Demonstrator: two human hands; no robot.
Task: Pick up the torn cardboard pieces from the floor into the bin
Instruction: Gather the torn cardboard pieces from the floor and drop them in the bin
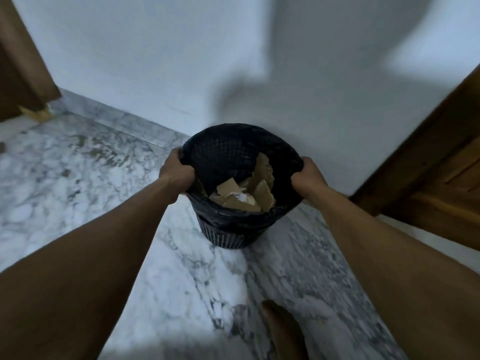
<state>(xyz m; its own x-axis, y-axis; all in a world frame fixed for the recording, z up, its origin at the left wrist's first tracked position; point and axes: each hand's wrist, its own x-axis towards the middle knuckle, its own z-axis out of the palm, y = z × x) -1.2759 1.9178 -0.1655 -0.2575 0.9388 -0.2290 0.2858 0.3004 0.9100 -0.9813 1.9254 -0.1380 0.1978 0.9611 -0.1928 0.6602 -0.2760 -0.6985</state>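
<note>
Cardboard pieces (244,196) are gathered inside the bin (228,237), its rim clamped by curled fingers of left hand (179,170) and right hand (307,176); one tan scrap (36,114) is possibly left.

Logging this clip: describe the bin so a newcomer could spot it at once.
Follow the white wall down to where it meets the grey-veined marble floor. There stands the round black mesh plastic bin, lined with a black bag, its rim gripped by the left hand and the right hand. It alone holds torn brown cardboard pieces.
</note>
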